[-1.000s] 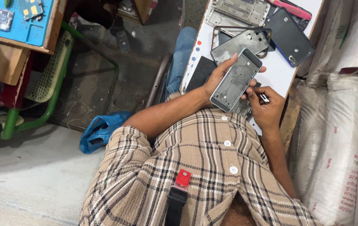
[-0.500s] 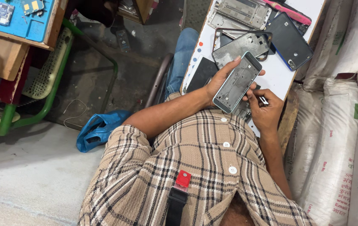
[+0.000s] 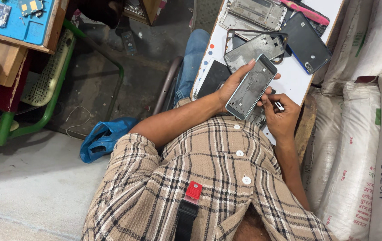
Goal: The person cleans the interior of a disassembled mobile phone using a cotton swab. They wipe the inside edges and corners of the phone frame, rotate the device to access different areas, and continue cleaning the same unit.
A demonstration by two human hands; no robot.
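My left hand (image 3: 230,85) grips a grey phone frame (image 3: 250,87) from its left side and holds it tilted above the white board (image 3: 292,78). Just to the right, my right hand (image 3: 283,117) pinches a small dark-and-silver tool or part (image 3: 279,106) next to the frame's lower right edge. Under my hands lie more phone parts: a grey metal chassis (image 3: 254,46), a black back cover (image 3: 306,42) and a dark flat panel (image 3: 212,77).
White woven sacks (image 3: 364,134) are stacked at the right. A silver frame (image 3: 255,13) and a pink-edged piece (image 3: 303,10) lie at the board's far end. At the left are a green-framed chair (image 3: 43,102), a blue mat with circuit boards (image 3: 14,18) and a blue bag (image 3: 104,137).
My hands and the phone frame stay almost in place; the view drifts slightly. My right hand's fingers shift a little beside the frame.
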